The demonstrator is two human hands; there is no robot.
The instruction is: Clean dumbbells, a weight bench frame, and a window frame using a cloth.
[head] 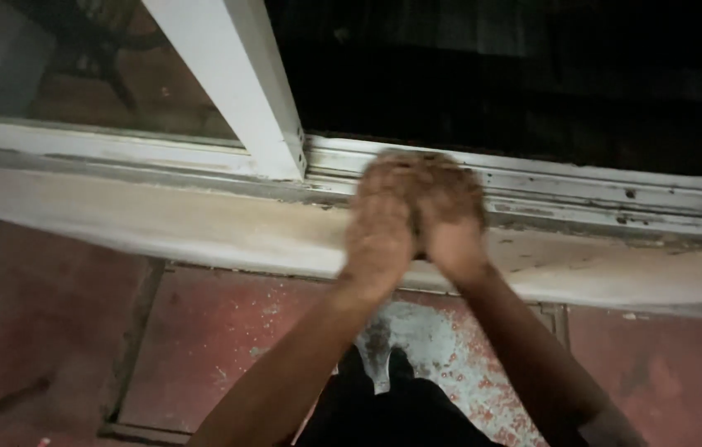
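My left hand [380, 219] and my right hand [449, 213] are pressed together, palm to palm, over the dirty white window sill [161, 223]. Both are motion-blurred and look coated with brownish dust. Nothing can be made out between them. They hover just in front of the sliding window track [583, 194], right of the white upright frame piece [243, 83].
A glass pane [78, 74] fills the left of the window; the right opening [516, 74] is dark. Below the sill is a reddish tiled floor [210, 339] with a pale worn patch [425, 339].
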